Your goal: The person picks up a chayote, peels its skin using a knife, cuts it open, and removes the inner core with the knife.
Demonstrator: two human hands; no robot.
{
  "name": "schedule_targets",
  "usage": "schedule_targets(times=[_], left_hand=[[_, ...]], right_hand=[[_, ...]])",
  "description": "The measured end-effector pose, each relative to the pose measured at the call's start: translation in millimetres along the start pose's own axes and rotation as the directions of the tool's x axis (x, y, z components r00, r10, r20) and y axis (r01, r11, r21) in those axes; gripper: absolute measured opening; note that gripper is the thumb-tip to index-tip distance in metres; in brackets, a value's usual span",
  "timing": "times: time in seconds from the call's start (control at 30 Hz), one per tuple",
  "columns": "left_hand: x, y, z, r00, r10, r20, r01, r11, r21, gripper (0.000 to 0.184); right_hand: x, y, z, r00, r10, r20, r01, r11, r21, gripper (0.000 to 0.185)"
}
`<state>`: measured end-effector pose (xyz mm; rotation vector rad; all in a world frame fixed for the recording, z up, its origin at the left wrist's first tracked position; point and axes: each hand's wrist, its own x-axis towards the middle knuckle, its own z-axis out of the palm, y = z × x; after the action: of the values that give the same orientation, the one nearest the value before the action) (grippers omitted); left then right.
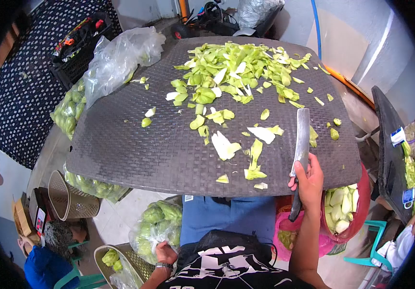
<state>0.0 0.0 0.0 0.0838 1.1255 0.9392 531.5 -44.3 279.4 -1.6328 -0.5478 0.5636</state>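
Observation:
My right hand (pixel 312 185) is wrapped round the dark handle of a broad-bladed knife (pixel 302 135). Its blade points away from me over the table's near right part. Down beside my lap on the left, my left hand (pixel 165 254) grips the gathered top of a clear plastic bag (pixel 144 241) of green chayotes (pixel 155 214); its fingertips are partly hidden. On the dark woven-pattern table (pixel 130 139) lies a heap of green peelings (pixel 246 65). Loose peels and pale scraps (pixel 224 146) are scattered nearer me.
A red tub (pixel 363 192) of peeled pale pieces (pixel 341 207) stands below the table at right, beside a pink bag (pixel 284 222). Full plastic bags (pixel 67 113) and a basket (pixel 70 197) are at left. Other people sit at lower left (pixel 48 267) and right (pixel 400 248).

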Motion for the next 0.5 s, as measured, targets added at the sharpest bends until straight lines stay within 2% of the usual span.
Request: schedule_targets(times=[0.1, 0.2, 0.3, 0.33, 0.4, 0.43, 0.5], left_hand=[[30, -2, -6, 0.998, -0.057, 0.021, 0.059, 0.994, -0.088, 0.035], [-15, 16, 39, 0.997, -0.079, 0.021, 0.08, 0.995, -0.052, 0.035], [-21, 14, 29, 0.997, -0.052, 0.066, 0.047, 0.996, 0.076, 0.04], [4, 4, -12, 0.988, -0.091, 0.121, 0.082, 0.994, 0.078, 0.044], [54, -9, -89, 0.973, -0.187, 0.134, 0.17, 0.977, 0.132, 0.043], [66, -10, -103, 0.961, -0.236, 0.144, 0.213, 0.964, 0.16, 0.043], [29, -2, -40, 0.976, -0.213, 0.051, 0.198, 0.957, 0.21, 0.038]], right_hand=[[5, -2, 0, 1.0, -0.022, -0.014, 0.022, 1.0, -0.008, 0.034], [1, -1, 2, 1.0, -0.01, -0.009, 0.01, 1.0, -0.004, 0.033], [2, 0, 1, 1.0, -0.019, -0.01, 0.019, 1.0, 0.011, 0.033], [3, 0, 1, 1.0, -0.015, -0.015, 0.015, 1.0, 0.01, 0.033], [3, 1, 3, 1.0, -0.007, -0.005, 0.007, 1.0, 0.016, 0.034], [3, 1, 1, 1.0, -0.01, 0.002, 0.01, 1.0, 0.016, 0.034], [3, 2, 0, 1.0, -0.018, 0.003, 0.018, 1.0, 0.02, 0.034]])
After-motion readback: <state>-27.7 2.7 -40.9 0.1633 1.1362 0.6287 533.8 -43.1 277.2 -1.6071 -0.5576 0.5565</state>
